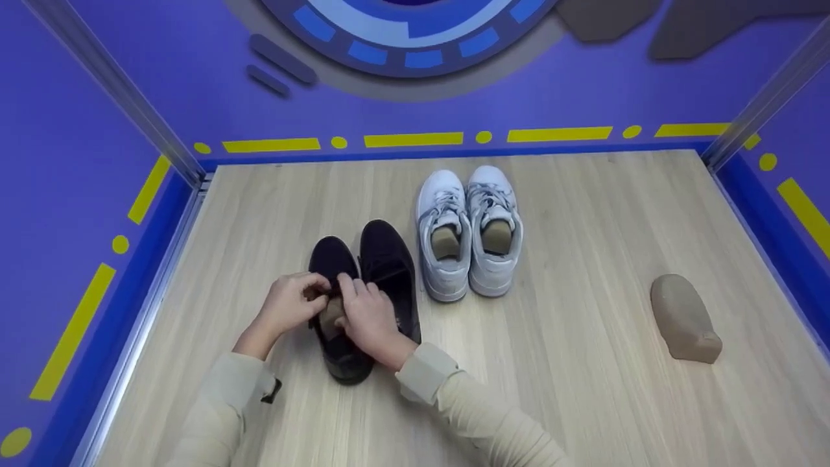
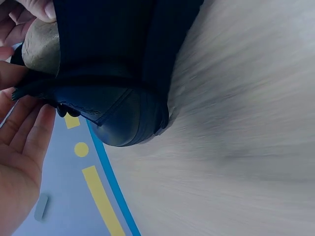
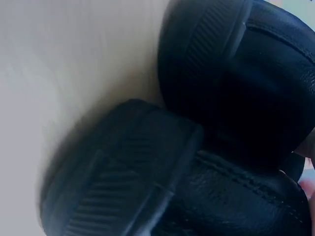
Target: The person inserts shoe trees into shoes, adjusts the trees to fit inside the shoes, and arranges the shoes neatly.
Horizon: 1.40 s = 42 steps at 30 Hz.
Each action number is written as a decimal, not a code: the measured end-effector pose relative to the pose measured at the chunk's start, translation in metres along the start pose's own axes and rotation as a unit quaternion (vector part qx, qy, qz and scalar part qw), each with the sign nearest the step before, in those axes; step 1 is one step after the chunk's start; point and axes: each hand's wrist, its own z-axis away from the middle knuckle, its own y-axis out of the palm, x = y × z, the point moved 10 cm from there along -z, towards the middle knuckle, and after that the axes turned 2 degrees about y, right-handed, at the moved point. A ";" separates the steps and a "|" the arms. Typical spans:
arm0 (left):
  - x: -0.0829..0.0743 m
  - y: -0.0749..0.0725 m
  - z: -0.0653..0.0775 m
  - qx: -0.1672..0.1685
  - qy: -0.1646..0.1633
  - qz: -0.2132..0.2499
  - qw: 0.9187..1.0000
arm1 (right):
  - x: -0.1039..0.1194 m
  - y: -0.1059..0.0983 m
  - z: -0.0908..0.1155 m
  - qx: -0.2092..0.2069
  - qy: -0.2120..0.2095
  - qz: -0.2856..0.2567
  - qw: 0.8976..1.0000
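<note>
A pair of black shoes stands side by side: the left shoe (image 1: 349, 366) under both hands and the right shoe (image 1: 387, 243) next to it. Inside the left shoe's opening sits a tan foot-shaped insert (image 1: 331, 314), also visible as a rounded end (image 2: 42, 46) in the left wrist view. My left hand (image 1: 292, 301) pinches the edge of the opening near the instep. From the other side my right hand (image 1: 373, 318) holds the shoe's upper, its thumb by the insert. Both black heels (image 3: 113, 182) fill the right wrist view; the right hand is mostly outside it.
White sneakers (image 1: 444, 275) with tan inserts inside stand behind and right of the black pair. Another loose tan insert (image 1: 684, 318) lies at the right on the wooden board (image 1: 570, 389). Blue-purple walls (image 1: 415, 117) border the board at the back and sides.
</note>
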 end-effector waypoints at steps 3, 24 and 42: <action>-0.002 0.003 0.002 0.020 0.005 -0.005 1.000 | -0.001 0.000 -0.002 0.010 0.002 -0.005 1.000; -0.010 0.016 0.009 0.041 0.045 -0.052 0.997 | -0.007 0.006 -0.001 0.101 -0.041 -0.088 0.990; -0.021 0.012 0.008 0.005 0.085 -0.100 0.991 | -0.015 0.005 0.001 0.115 -0.025 -0.173 0.978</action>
